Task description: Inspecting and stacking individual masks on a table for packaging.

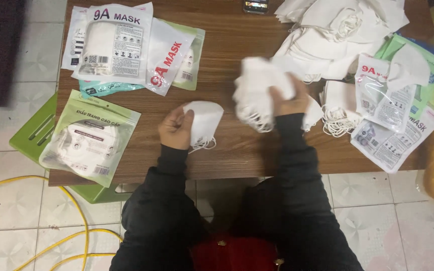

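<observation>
Nearest the camera, the person's black sleeves reach up from the bottom edge over a white tiled floor, where a yellow cable (71,211) loops at the left. The left hand (176,128) is closed on a single folded white face mask (204,120), pinching its left edge so the mask lies just above the wooden bench (227,45) with its ear loops trailing below. Beside it, the right hand (288,100) grips a thick bundle of white face masks (254,93), fingers curled around the bundle's right side, the loops hanging underneath; the bundle is blurred. At the bench's near-left corner lies a green-edged mask pouch (90,138), filled and overhanging a green plastic stool (33,133) that stands against the bench. At the near-right edge, flat empty mask pouches (390,123) with red lettering overlap one another, with a small stack of loose masks just to their left. Farther back on the left, several filled mask pouches (126,47) lie fanned over each other. At the far right sits a large heap of loose white masks (337,35), and a phone (255,6) lies at the far edge of the bench.
</observation>
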